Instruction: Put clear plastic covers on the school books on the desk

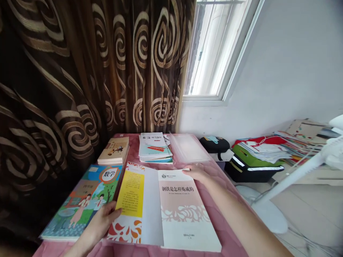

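A paperback book (184, 214) lies opened at its title page on the pink padded cover of the table. Its front cover is folded out to the left, with a flap (130, 192) printed in yellow, red and orange. My left hand (105, 216) pinches the flap's left edge, thumb on top. At the page's top right corner, my right hand (197, 173) grips the book, its thumb over the edge and the other fingers partly hidden. Left of the open book, partly behind my left hand, is a colourful mathematics textbook (88, 200).
Behind these are a stack of brown books (114, 150), a stack of light-blue books (154, 146) and clear plastic sheets (189, 148). A black case (214, 144), a green-and-black bag (252, 164) and piled papers (300, 139) sit right. A white fan (292, 178) stands beside the table.
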A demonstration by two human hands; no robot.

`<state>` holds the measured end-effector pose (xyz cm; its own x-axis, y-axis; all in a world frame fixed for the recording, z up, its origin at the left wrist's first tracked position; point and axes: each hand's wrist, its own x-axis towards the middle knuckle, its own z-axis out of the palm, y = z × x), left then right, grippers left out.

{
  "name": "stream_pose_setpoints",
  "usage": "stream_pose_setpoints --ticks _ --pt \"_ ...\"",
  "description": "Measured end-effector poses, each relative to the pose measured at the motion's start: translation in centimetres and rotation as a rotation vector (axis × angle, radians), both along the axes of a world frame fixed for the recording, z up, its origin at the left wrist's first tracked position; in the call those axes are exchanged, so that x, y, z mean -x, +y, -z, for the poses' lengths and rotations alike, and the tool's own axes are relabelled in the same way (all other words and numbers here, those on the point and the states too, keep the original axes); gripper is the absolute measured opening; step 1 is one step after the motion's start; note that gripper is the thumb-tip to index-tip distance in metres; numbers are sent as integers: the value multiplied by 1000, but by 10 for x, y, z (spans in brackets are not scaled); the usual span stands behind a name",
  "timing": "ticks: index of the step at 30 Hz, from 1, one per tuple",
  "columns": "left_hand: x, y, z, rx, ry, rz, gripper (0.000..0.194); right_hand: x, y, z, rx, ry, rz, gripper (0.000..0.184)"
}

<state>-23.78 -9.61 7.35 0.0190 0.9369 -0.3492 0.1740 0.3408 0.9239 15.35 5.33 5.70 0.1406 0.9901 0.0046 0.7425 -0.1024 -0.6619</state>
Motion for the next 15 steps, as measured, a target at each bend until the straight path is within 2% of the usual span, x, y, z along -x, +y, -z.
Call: stream_pose_setpoints --ticks 4,8,11,15 --pt "-4 -8 0 39 -183 -16 37 7 -10 -2 -8 -49 3 25" --pt "-17 -9 -8 -18 -337 -64 32 50 -40 7 -125 -17 -46 37" --pt "-33 -7 -22 -132 -341 -45 24 102 -74 26 -289 322 -168 46" --pt "-71 -4 -37 -265 -371 -13 25 154 -110 47 -247 551 -184 58"
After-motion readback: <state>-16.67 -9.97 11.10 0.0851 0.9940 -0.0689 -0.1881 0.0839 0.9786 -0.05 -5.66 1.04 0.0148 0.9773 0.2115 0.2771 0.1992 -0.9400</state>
